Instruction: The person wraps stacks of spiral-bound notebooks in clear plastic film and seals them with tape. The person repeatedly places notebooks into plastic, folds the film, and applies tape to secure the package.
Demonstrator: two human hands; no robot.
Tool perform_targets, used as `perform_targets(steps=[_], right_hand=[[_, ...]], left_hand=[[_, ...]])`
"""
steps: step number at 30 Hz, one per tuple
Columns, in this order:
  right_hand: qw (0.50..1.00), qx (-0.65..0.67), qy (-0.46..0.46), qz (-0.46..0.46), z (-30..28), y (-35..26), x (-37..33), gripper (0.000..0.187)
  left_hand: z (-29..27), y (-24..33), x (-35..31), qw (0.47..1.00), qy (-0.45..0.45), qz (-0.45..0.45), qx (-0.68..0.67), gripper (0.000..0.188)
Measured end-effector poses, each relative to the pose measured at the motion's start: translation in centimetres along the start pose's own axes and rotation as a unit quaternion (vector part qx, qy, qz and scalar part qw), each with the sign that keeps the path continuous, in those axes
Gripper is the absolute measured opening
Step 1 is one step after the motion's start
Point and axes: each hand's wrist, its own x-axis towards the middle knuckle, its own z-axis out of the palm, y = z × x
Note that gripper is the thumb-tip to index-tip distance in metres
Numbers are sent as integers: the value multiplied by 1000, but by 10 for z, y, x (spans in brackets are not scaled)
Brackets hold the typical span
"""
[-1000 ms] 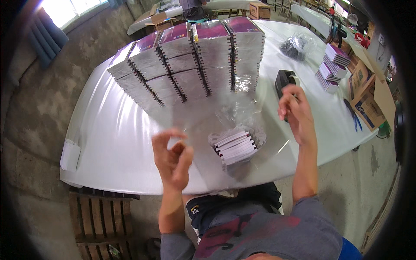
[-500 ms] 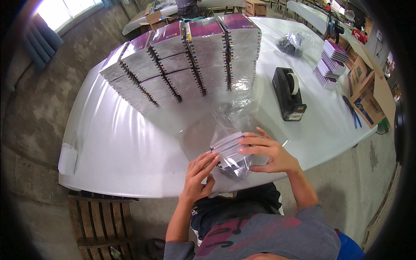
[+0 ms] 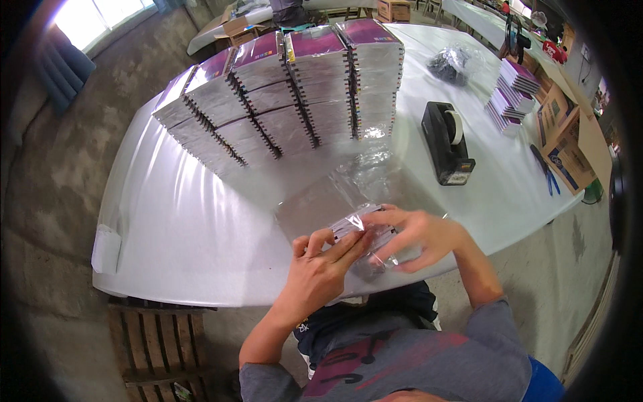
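Note:
A bundle of stacked paper pads or booklets (image 3: 345,228), in clear plastic film, lies at the near edge of the table in front of me. My left hand (image 3: 321,268) rests on it, index and middle fingers stretched over the film and the other fingers bent. Just right of it, my right hand (image 3: 425,238) has its fingers apart over the bundle's right end, slightly smeared by motion. Both hands hide most of the bundle. Loose clear film (image 3: 365,167) and a flat grey sheet-like area (image 3: 315,204) lie behind it.
Tall stacks of wire-bound, purple-covered books (image 3: 315,87) stand at the back left. A black tape dispenser (image 3: 445,144) sits to the right. Beyond are blue-handled pliers (image 3: 546,171), a smaller purple book stack (image 3: 512,97), crumpled plastic (image 3: 452,67) and an open cardboard box (image 3: 569,141).
My left hand has moved right and up across the bundle, its fingers now over the film. My right hand has shifted slightly, and the film's near end is more covered.

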Motion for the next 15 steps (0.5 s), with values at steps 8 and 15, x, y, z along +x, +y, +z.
perform_targets(steps=[8,15], right_hand=[[941,233,45,242,-26,31,51,20],[916,226,293,156,-26,32,74,15]], left_hand=[[-23,8,8,996,-87,3,-31,75],[-20,-5,14,990,-98,12,-98,76]])
